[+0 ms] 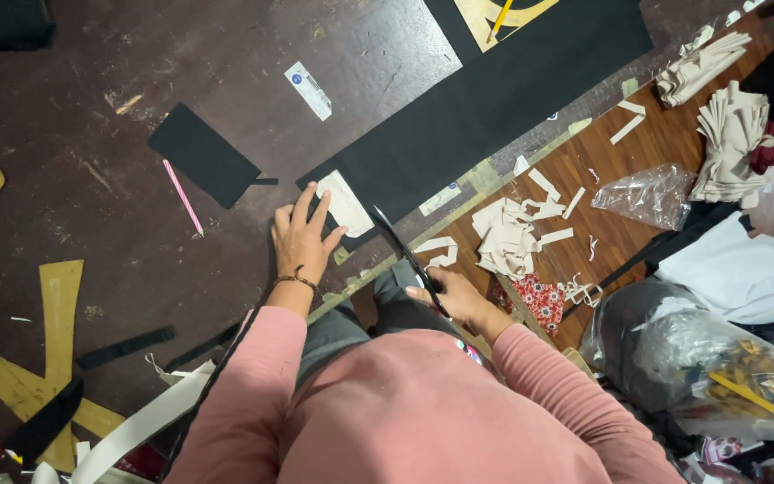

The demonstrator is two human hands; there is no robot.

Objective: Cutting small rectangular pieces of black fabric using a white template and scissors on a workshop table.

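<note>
— Hands first: where are they?
— Left hand (pixel 302 235) lies flat, fingers spread, on the dark counter (pixel 91 134), fingertips touching a pale card (pixel 344 204) at the edge of the black cloth (pixel 494 99). Right hand (pixel 454 300) grips black scissors (pixel 408 258).
— Blades open?
— Hard to tell; they look nearly closed, tip at the cloth's corner beside the card.
— Nearby?
— Pink pencil (pixel 183 197) to the left, paper scraps (pixel 508 235) to the right.

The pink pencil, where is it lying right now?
In the head view, the pink pencil lies on the dark table, left of the left hand, just below the small black fabric piece.
</note>
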